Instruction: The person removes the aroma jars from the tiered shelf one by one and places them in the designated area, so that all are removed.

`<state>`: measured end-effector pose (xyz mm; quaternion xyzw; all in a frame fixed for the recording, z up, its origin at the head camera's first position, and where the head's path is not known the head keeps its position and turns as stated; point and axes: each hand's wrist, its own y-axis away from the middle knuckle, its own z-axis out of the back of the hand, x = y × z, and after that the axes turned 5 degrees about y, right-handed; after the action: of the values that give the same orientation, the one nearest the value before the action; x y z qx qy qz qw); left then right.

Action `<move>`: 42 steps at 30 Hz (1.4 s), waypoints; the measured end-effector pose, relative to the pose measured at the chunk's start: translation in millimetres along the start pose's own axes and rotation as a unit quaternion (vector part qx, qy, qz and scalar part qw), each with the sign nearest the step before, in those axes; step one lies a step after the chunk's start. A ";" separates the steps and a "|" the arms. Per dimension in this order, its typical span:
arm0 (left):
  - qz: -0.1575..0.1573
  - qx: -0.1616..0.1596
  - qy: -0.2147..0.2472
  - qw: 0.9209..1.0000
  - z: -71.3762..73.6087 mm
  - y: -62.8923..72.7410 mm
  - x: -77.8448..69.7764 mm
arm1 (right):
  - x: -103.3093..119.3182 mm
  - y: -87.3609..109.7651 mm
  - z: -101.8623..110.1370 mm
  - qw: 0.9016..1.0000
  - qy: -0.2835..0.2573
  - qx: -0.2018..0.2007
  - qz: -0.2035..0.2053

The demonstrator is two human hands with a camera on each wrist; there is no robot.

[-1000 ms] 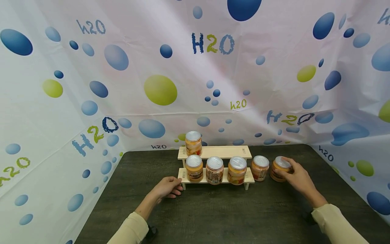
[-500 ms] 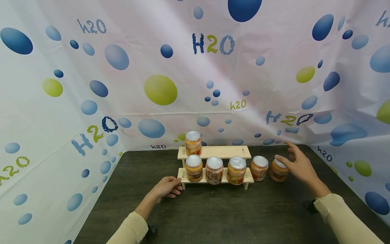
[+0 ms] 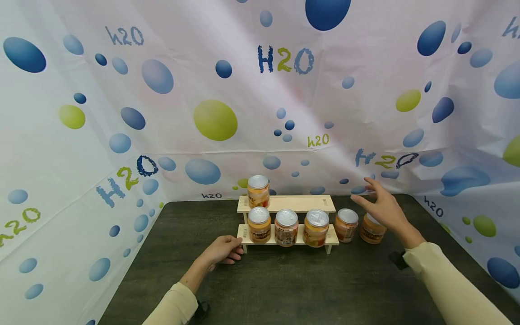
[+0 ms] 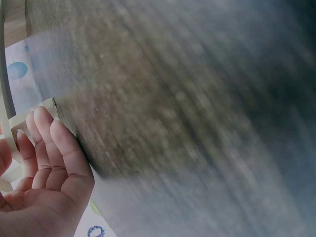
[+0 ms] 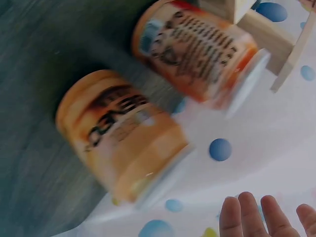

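My left hand [image 3: 222, 251] pinches the left end of the lower wooden shelf [image 3: 333, 234], its thumb on the top edge and the fingers below. In the left wrist view the shelf's pale wood [image 4: 19, 118] shows by those fingertips. Several orange jars with silver lids stand upright on this shelf, among them a middle jar [image 3: 286, 229]. The upper shelf [image 3: 296, 204] bears one jar [image 3: 258, 194] at its left end. On the table, right of the shelves, stand a jar [image 3: 346, 228] and a farther-right jar [image 3: 371, 231]. Above them hovers my right hand [image 3: 383, 210], fingers spread, holding nothing.
The dark table [image 3: 276, 289] stretches in front of the shelves. A white sheet [image 3: 260, 90] printed with blue and green drops hangs close behind them and along both sides.
My right hand has let go of the rightmost jar, risen off its lid and moved left above the two table jars. The left hand stays at the shelf end.
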<state>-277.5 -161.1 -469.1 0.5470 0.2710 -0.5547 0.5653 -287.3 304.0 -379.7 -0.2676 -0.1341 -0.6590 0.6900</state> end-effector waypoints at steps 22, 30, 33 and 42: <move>-0.003 0.004 0.005 1.000 -0.5 -0.1 -0.3 | 95.5 -29.8 -27.2 0.993 -0.019 0.051 0.108; -0.003 0.005 0.003 1.000 -0.4 -0.1 0.6 | 124.0 -37.8 -44.7 0.989 -0.023 0.060 0.130; -0.001 0.005 0.003 1.000 -0.1 0.3 0.5 | 132.6 -40.8 -51.3 0.988 -0.028 0.064 0.138; 0.000 0.004 0.003 1.000 0.0 0.3 0.8 | 157.3 -44.3 -69.8 0.985 -0.042 0.082 0.144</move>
<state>-277.0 -161.4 -469.7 0.5513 0.2705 -0.5541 0.5621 -327.4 134.7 -343.9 -0.2544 -0.1762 -0.5274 0.7912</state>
